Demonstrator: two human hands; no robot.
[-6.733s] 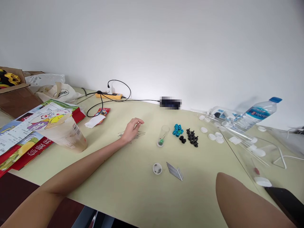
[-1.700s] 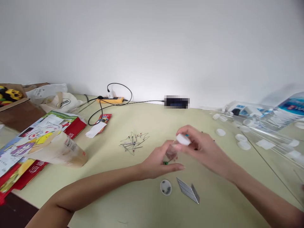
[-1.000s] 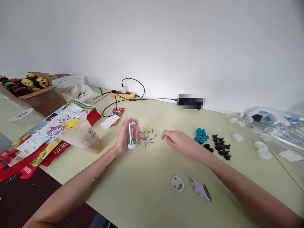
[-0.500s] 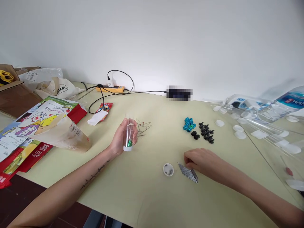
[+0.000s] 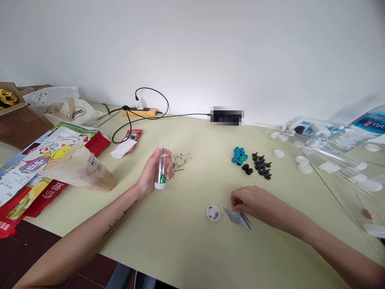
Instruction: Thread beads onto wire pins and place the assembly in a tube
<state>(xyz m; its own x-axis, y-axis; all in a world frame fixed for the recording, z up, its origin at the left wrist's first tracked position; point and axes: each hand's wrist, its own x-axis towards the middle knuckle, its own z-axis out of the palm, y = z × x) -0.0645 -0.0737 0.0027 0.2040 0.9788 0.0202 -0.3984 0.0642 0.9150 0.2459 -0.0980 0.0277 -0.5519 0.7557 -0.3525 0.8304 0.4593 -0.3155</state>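
Observation:
My left hand (image 5: 148, 172) is wrapped round a clear tube (image 5: 163, 164) that stands upright with a white cap at its lower end. A shiny green piece (image 5: 163, 179) sits near the bottom of the tube, with a thin pale piece above it. My right hand (image 5: 252, 200) is curled closed at the upper edge of a neat row of thin metal rods (image 5: 237, 219); its fingertips are hidden, so what they hold cannot be made out. Left of the rods lies a small round white dish (image 5: 213, 212) with tiny dark bits in it.
Thin wires with small beads (image 5: 181, 159) lie beyond the tube. Blue metallic pieces (image 5: 240, 155) and black pieces (image 5: 262, 165) are grouped at the right. A drink cup (image 5: 96, 172) stands left; clear tubes and white discs (image 5: 303, 164) lie far right.
Both hands show only a slight shift in the view. The left still holds the tube; the right remains closed at the row of rods.

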